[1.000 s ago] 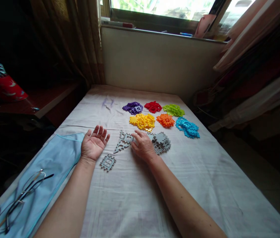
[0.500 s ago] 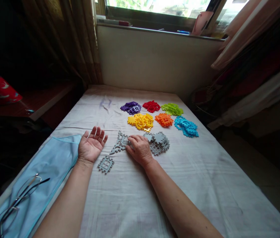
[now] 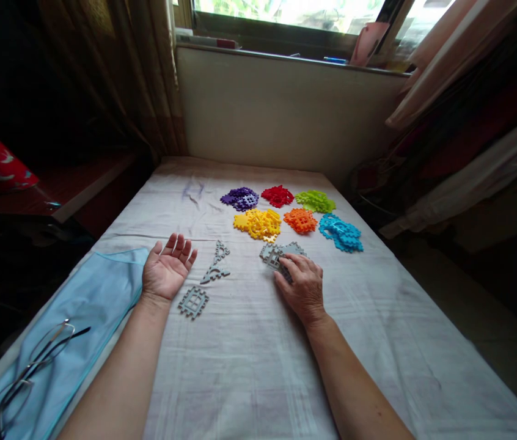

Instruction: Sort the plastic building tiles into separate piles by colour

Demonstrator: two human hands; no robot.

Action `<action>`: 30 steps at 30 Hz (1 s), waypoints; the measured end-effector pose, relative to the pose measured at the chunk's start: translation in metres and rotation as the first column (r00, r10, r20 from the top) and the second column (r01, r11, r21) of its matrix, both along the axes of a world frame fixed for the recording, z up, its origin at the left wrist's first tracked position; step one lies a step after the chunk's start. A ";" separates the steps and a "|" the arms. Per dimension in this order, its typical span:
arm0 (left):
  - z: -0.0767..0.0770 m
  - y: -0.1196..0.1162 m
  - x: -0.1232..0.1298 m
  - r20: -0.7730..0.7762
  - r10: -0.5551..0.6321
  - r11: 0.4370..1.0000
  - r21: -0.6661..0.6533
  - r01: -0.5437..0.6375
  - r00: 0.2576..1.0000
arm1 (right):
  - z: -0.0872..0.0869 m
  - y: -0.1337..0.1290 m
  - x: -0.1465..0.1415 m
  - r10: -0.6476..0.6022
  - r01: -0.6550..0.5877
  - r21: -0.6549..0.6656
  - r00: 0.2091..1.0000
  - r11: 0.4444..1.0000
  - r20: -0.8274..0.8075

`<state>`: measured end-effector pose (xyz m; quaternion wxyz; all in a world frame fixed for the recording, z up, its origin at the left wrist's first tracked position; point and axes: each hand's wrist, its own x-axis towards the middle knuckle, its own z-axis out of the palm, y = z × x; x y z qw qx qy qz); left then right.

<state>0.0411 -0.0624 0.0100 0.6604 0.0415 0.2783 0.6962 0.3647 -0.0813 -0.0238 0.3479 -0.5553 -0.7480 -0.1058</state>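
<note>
My left hand [image 3: 167,272] rests palm up with its fingers spread, holding nothing. Close to its right lie grey notched pieces: a small triangular one [image 3: 222,250], a curved corner one [image 3: 215,274] and a square window-shaped tile [image 3: 193,302]. Over the pile of grey interlocking tiles [image 3: 294,247], my right hand [image 3: 302,287] has its fingers bent down onto a grey window-shaped interlocking tile [image 3: 273,256]. The hand covers much of the pile, and its fingertips are partly hidden.
Beyond the hands are piles of purple [image 3: 240,198], red [image 3: 277,195], green [image 3: 315,200], yellow [image 3: 257,225], orange [image 3: 300,220] and blue tiles [image 3: 341,232]. Eyeglasses [image 3: 33,370] lie on a light blue cloth [image 3: 102,287] at left. A wall [image 3: 286,110] stands behind.
My right hand has moved right, from beside the triangular piece to the grey pile, taking a grey window-shaped tile along. My left hand stays in place.
</note>
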 end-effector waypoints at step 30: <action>0.000 0.002 0.001 -0.011 0.011 1.000 -0.016 -0.011 1.000 | 0.015 0.000 -0.117 0.278 -0.244 -0.409 0.960 0.879 0.024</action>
